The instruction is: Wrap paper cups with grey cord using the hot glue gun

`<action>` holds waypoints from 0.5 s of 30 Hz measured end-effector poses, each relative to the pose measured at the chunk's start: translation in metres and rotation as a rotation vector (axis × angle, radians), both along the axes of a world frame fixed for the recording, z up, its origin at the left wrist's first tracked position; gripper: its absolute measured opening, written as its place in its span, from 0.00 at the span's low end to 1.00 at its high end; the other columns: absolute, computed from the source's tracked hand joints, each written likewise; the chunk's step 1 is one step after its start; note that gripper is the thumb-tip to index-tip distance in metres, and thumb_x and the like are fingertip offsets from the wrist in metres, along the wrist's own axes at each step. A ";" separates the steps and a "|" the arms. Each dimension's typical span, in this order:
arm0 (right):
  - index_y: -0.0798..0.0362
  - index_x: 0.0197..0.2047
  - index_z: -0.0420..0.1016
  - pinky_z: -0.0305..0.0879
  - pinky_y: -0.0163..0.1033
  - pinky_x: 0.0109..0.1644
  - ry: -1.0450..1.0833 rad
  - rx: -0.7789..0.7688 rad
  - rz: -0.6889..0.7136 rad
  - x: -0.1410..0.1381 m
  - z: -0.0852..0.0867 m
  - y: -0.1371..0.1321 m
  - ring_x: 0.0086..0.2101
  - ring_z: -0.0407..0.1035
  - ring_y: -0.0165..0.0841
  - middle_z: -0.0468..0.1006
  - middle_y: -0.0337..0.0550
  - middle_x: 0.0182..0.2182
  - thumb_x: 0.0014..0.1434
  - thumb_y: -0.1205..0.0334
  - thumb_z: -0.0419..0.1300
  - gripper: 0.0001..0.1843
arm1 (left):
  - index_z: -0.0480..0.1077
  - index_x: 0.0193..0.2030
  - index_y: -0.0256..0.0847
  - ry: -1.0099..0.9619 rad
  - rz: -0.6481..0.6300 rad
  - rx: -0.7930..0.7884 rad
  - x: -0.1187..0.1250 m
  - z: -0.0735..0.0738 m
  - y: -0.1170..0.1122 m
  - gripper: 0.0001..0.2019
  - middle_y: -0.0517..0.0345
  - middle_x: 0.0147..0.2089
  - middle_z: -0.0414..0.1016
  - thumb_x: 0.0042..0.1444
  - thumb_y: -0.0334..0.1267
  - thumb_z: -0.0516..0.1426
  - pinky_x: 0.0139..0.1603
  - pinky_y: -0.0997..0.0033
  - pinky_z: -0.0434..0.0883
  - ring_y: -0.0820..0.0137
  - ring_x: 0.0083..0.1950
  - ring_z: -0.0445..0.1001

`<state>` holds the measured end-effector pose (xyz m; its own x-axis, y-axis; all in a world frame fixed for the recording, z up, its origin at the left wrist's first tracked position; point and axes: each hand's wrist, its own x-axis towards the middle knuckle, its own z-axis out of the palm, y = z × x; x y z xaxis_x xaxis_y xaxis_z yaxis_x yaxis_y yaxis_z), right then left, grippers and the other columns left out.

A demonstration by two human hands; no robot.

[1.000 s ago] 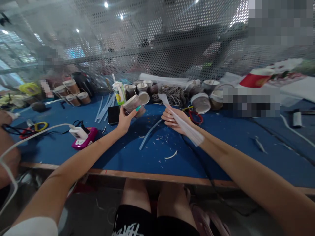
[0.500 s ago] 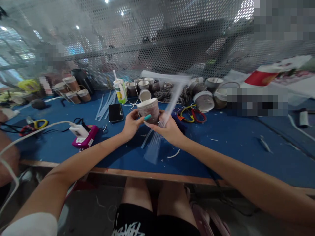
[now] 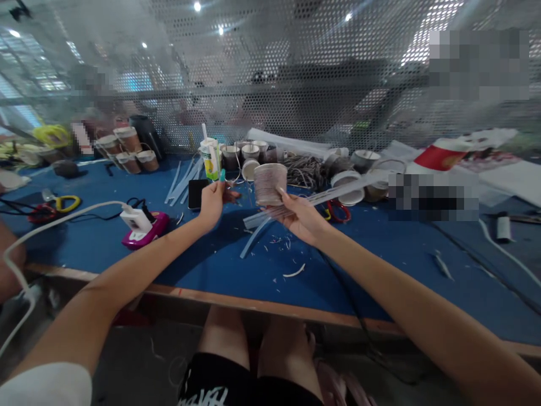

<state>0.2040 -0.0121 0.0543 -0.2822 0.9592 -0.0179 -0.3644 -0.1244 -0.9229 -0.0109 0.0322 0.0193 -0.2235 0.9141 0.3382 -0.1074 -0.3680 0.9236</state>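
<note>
A small cup (image 3: 270,183) wound with pinkish-grey cord is held up over the table in my right hand (image 3: 302,217), thumb on its side and fingers beneath. The same hand also grips a bundle of clear plastic strips (image 3: 338,193), which stick out to both sides. My left hand (image 3: 213,203) is off the cup, to its left, near the black phone (image 3: 198,194). Its thumb, with a turquoise tip, points up, apart from the other fingers, and I see nothing clearly held there. Below the cup, a loose clear strip (image 3: 255,239) lies on the blue table.
Several white-rimmed cups (image 3: 250,151), a heap of grey cord (image 3: 302,171) and a drink carton (image 3: 210,159) line the back. Red-handled scissors (image 3: 339,211) lie behind my right hand. A purple power block (image 3: 146,230) with a white cable sits left. Scraps (image 3: 295,271) dot the table.
My left hand has let go of the cup and moved left. My right hand has lifted and turned the cup, and the strips have swung from upright to nearly level.
</note>
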 end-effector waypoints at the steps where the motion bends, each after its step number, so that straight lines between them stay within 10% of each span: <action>1: 0.50 0.37 0.73 0.79 0.36 0.45 0.006 -0.017 -0.005 0.003 0.001 0.003 0.35 0.79 0.29 0.82 0.37 0.31 0.62 0.62 0.64 0.04 | 0.74 0.31 0.41 0.080 0.068 0.014 -0.007 -0.001 0.005 0.16 0.58 0.25 0.75 0.56 0.53 0.60 0.36 0.65 0.73 0.71 0.25 0.71; 4: 0.49 0.39 0.73 0.81 0.36 0.42 0.017 -0.063 -0.012 0.009 0.001 0.010 0.34 0.80 0.31 0.83 0.37 0.30 0.65 0.61 0.60 0.03 | 0.74 0.37 0.42 0.405 0.220 0.072 -0.023 -0.005 0.017 0.15 0.52 0.40 0.78 0.40 0.34 0.69 0.63 0.47 0.67 0.59 0.47 0.75; 8: 0.50 0.36 0.73 0.79 0.30 0.37 0.039 -0.141 -0.020 0.008 -0.001 0.009 0.30 0.79 0.28 0.82 0.38 0.28 0.66 0.64 0.59 0.05 | 0.75 0.42 0.44 0.430 0.178 0.148 -0.023 -0.006 0.014 0.23 0.46 0.57 0.72 0.34 0.28 0.68 0.75 0.35 0.48 0.46 0.70 0.59; 12: 0.52 0.32 0.70 0.78 0.30 0.31 -0.007 -0.168 0.004 0.004 -0.001 0.001 0.25 0.76 0.27 0.78 0.35 0.22 0.64 0.66 0.62 0.08 | 0.71 0.49 0.47 0.139 -0.153 0.160 -0.001 -0.004 -0.004 0.19 0.52 0.56 0.75 0.49 0.42 0.62 0.71 0.42 0.63 0.56 0.63 0.72; 15: 0.51 0.27 0.65 0.78 0.33 0.29 -0.094 -0.096 0.084 0.001 -0.005 -0.004 0.20 0.72 0.27 0.73 0.32 0.17 0.54 0.59 0.73 0.19 | 0.66 0.47 0.46 -0.143 -0.441 -0.173 0.022 -0.007 -0.022 0.26 0.53 0.47 0.78 0.44 0.48 0.69 0.56 0.46 0.76 0.61 0.47 0.80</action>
<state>0.2054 -0.0158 0.0492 -0.3545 0.9248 -0.1382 -0.2614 -0.2399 -0.9349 0.0106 0.0104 0.0127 0.1645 0.9721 0.1671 -0.3490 -0.1011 0.9317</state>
